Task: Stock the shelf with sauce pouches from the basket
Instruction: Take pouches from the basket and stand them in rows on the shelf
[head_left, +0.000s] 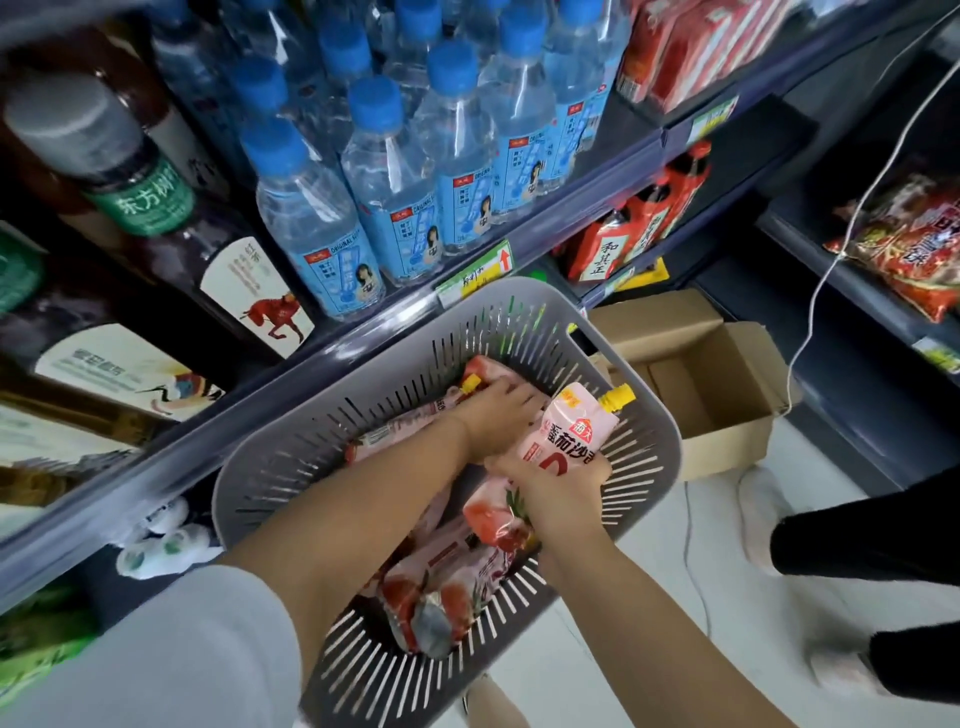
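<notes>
Grey slotted basket sits low centre, holding several pink sauce pouches lying flat in a loose pile. Both hands are inside it.

Right hand has its grip wrapped around the lower part of one upright pouch, fingers pressed on the pack. That pouch's long axis runs toward 1 o'clock, with the yellow spout cap at the top end. Its label shows a red house-shaped logo and large red Chinese characters, partly covered by the fingers, so it is not fully readable.

Left hand reaches deeper, at 11 o'clock from the right hand, fingers curled down onto a second pouch at the far side of the basket. The grip looks closed on it, but the contact is hidden under the hand. That pack lies roughly flat with its yellow cap pointing to 10 o'clock.

The key relation: the shelf lies at 10 to 12 o'clock from both hands, above the basket rim, so the left hand is nearer. No open slot for pouches is visible; it is probably out of frame.

Other writing: water bottles read "ORIGINAL" on blue labels; a dark bottle has a green band with 东方树叶; red packs read 和其正. A cardboard box sits at 2 o'clock.
</notes>
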